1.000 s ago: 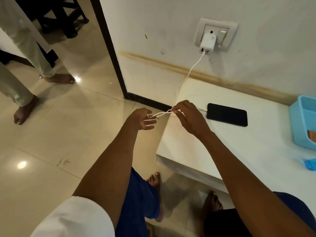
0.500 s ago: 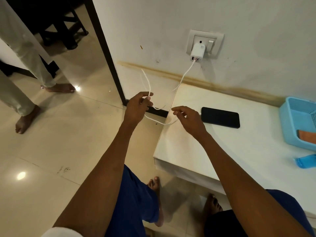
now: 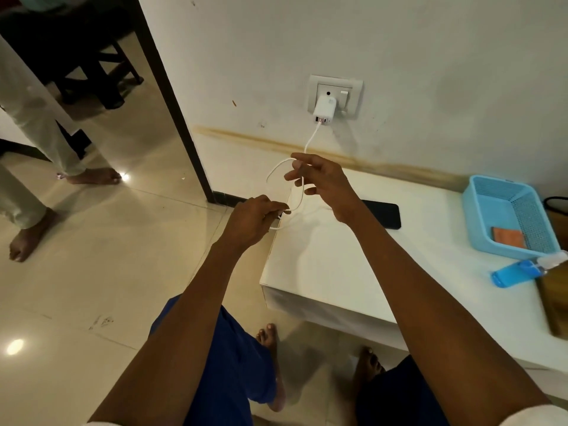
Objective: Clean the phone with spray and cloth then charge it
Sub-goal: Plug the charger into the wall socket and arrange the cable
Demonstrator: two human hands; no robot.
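A black phone (image 3: pixel 385 214) lies flat on the white table (image 3: pixel 353 265), partly hidden behind my right wrist. A white charger (image 3: pixel 324 109) sits in the wall socket (image 3: pixel 335 95). Its white cable (image 3: pixel 278 170) runs down and loops between my hands. My left hand (image 3: pixel 256 218) pinches the cable near the table's left corner. My right hand (image 3: pixel 319 179) is raised above the table with the cable looped over its fingers. A blue spray bottle (image 3: pixel 522 270) lies on its side at the right. An orange cloth (image 3: pixel 508 237) rests in the blue basket (image 3: pixel 491 192).
Another person's legs and bare feet (image 3: pixel 89 176) stand on the tiled floor at the left, beside a dark door frame (image 3: pixel 172 96). A wooden object (image 3: pixel 553 302) lies at the table's right edge. My own feet are below the table's front edge.
My right hand has risen toward the wall with the cable over its fingers. My left hand has dropped lower and to the right, near the table corner. The loop now hangs between them.
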